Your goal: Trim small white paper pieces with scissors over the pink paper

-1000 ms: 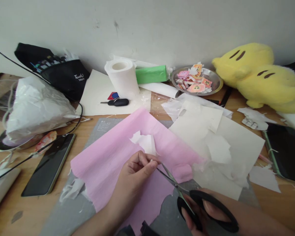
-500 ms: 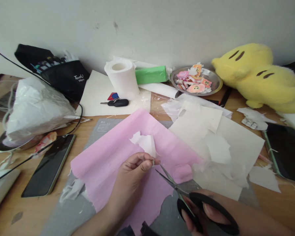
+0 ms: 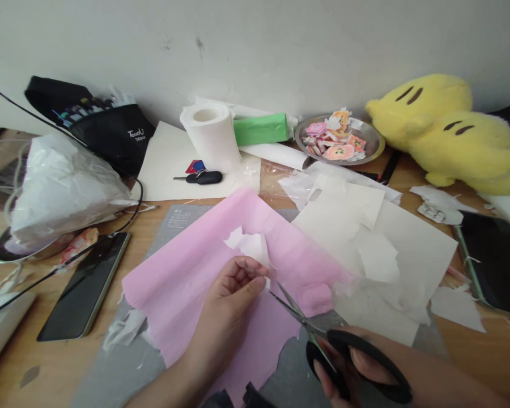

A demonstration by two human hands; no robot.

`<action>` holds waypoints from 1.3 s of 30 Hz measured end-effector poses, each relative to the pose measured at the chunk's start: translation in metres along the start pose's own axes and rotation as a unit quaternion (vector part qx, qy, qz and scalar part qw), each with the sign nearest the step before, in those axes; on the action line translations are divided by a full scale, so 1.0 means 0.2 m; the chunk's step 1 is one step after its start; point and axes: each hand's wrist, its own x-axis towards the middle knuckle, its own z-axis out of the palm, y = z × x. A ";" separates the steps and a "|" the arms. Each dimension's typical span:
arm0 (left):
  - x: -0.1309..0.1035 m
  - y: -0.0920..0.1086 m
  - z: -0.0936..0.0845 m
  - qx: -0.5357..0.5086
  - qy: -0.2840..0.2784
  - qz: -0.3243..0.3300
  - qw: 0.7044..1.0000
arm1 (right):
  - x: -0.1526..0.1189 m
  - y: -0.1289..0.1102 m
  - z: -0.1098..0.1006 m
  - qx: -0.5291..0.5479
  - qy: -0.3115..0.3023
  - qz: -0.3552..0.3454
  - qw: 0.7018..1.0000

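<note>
My left hand [image 3: 233, 294] is closed, its thumb and fingers pinching a small piece of white paper [image 3: 267, 283] whose tip shows past the thumb. Black-handled scissors [image 3: 310, 326] are in my right hand [image 3: 357, 362], fingers through the loops. Their blades stand apart and point at the small piece, close to the left fingertips. Just beyond my left hand a torn white paper scrap [image 3: 250, 245] rests on the large pink paper sheet [image 3: 187, 283]. A folded bit of pink paper [image 3: 317, 299] lies near the blades.
A grey cutting mat [image 3: 106, 362] lies beneath the pink sheet. Cream paper sheets [image 3: 425, 243] are at right. Behind stand a white paper roll [image 3: 212, 133] and a metal bowl [image 3: 376, 150] of cut-outs. Phones [image 3: 85, 289] lie on both sides; a plastic bag [image 3: 63, 187] sits left.
The left fingers have shifted their grip, with the index finger drawn in and the tip of the small white piece more exposed. The scissors stay almost in place, blades apart.
</note>
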 end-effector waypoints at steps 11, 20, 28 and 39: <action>-0.07 -0.01 0.06 0.061 -0.043 -0.004 0.997 | 0.09 0.14 0.01 -0.045 0.253 -0.144 0.956; -0.14 -0.04 0.09 0.125 -0.154 -0.034 0.980 | 0.13 0.12 0.07 -0.074 0.324 -0.179 0.926; -0.14 -0.02 0.11 0.155 -0.123 -0.008 0.980 | 0.14 0.07 0.07 -0.093 0.362 -0.180 0.910; -0.16 -0.05 0.09 0.191 -0.195 0.062 0.960 | 0.11 0.07 0.09 -0.131 0.364 -0.204 0.899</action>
